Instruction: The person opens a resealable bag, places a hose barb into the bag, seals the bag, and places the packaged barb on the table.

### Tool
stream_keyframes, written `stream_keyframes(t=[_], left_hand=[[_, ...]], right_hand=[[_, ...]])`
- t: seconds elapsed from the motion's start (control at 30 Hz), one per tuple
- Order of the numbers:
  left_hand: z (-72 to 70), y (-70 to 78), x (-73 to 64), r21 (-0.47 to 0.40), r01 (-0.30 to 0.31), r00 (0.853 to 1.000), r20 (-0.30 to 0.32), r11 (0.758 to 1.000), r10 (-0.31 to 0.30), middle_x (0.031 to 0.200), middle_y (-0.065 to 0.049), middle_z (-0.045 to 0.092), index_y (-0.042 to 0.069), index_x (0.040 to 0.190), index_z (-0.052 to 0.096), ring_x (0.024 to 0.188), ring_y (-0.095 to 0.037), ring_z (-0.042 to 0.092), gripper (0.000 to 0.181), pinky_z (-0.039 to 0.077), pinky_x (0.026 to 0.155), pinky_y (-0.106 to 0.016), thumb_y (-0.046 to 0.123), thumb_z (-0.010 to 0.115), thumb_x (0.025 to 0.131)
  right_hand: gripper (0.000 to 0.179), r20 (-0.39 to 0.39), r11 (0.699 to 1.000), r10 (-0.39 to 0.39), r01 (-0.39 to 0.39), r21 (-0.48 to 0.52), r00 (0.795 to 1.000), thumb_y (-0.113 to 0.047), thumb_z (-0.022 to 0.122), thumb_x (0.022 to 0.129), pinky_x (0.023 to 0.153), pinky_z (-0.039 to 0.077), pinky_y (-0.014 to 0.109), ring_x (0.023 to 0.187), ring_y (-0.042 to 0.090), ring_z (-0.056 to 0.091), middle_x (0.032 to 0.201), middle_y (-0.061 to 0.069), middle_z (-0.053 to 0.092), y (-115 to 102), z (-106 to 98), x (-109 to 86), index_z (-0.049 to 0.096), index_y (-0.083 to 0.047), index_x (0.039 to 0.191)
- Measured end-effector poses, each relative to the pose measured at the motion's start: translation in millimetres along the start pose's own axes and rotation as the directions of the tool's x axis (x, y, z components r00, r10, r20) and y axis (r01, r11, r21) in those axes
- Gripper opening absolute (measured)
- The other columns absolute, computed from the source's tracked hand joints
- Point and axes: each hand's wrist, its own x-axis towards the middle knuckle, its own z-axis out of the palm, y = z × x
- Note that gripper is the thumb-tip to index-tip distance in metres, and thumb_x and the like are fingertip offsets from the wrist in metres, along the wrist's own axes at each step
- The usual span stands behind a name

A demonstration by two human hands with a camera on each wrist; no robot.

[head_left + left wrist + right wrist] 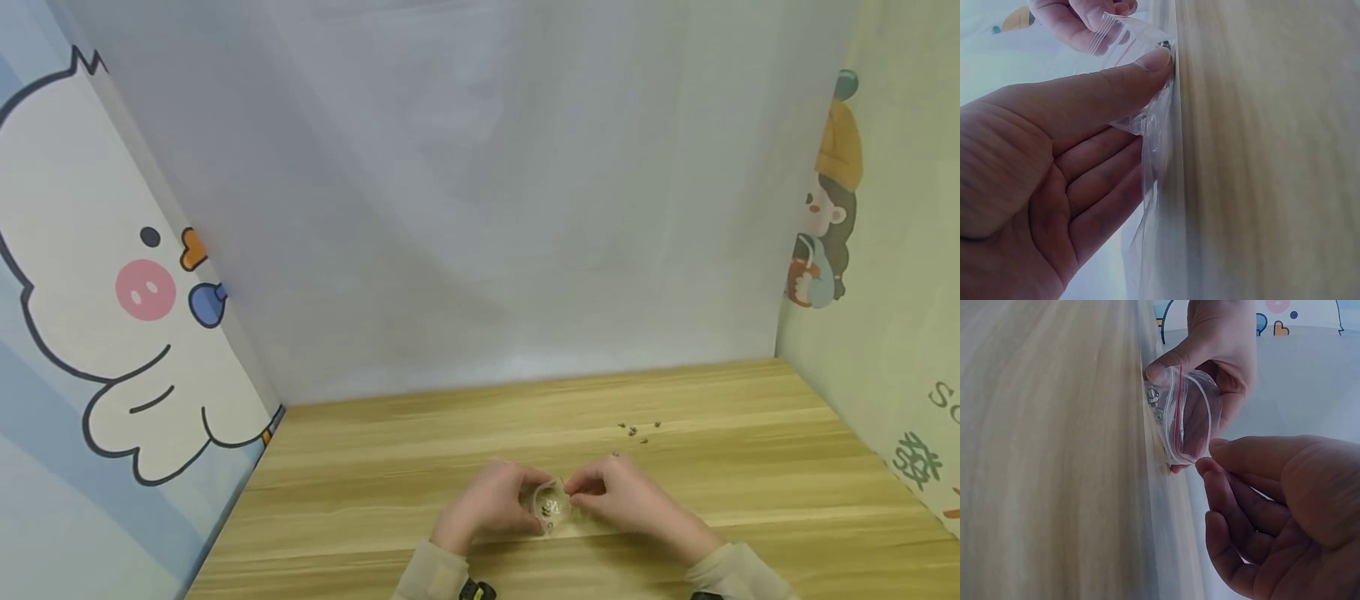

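A small clear zip bag (552, 505) with a red line along its mouth lies low over the table between my hands. My left hand (491, 504) grips it, thumb on one side and fingers on the other. In the right wrist view the bag's mouth gapes, and a small shiny metal piece (1152, 395) shows inside near the left thumb. My right hand (626, 496) pinches the lip of the mouth between thumb and index finger, its other fingers loosely curled. The left wrist view shows the bag's ridged edge (1102, 34) beside the right fingertips.
Several tiny dark metal pieces (632, 431) lie scattered on the wood-grain table (360, 467), beyond my right hand. A pale grey wall (480, 208) stands at the back. Side panels carry a white cartoon bird (82, 208) and a cartoon figure in a hat (842, 146).
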Motion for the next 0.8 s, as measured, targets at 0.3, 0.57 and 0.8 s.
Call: stream_keyframes(t=[0.3, 0.57, 0.8], left_hand=[[-1.0, 2.2, -1.9, -0.030, 0.003, 1.000, 0.000, 1.000, -0.003, 0.122, 0.010, 0.076, 0.016, 0.129, 0.078, 0.104, -0.001, 0.064, 0.064, 0.051, 0.095, -0.026, 0.017, 0.100, 0.069], [0.8, 1.6, -0.8, 0.030, -0.001, 1.000, -0.014, 1.000, 0.002, 0.123, 0.008, 0.077, 0.017, 0.129, 0.078, 0.107, -0.005, 0.067, 0.066, 0.052, 0.098, -0.028, 0.021, 0.101, 0.068], [1.4, 3.0, -1.4, 0.065, 0.008, 1.000, -0.017, 0.998, -0.007, 0.125, 0.008, 0.076, 0.018, 0.131, 0.077, 0.111, -0.009, 0.068, 0.067, 0.052, 0.101, -0.031, 0.023, 0.101, 0.068]], right_hand=[[0.007, -0.003, 1.000, 0.004, -0.004, 0.018, 1.000, -0.008, 0.080, 0.093, 0.077, 0.059, 0.026, 0.082, 0.006, 0.070, 0.091, -0.006, 0.078, 5.1, -1.1, 0.2, 0.082, -0.008, 0.100], [0.015, -0.048, 0.997, 0.078, -0.077, 0.022, 0.996, -0.007, 0.078, 0.094, 0.077, 0.058, 0.027, 0.086, 0.014, 0.069, 0.098, 0.004, 0.078, 20.0, -21.7, -1.6, 0.079, 0.001, 0.107], [0.013, -0.170, 0.984, 0.151, -0.164, -0.065, 0.974, -0.006, 0.078, 0.095, 0.080, 0.059, 0.033, 0.092, 0.022, 0.073, 0.102, 0.008, 0.079, 39.9, -49.5, -4.6, 0.080, -0.001, 0.107]])
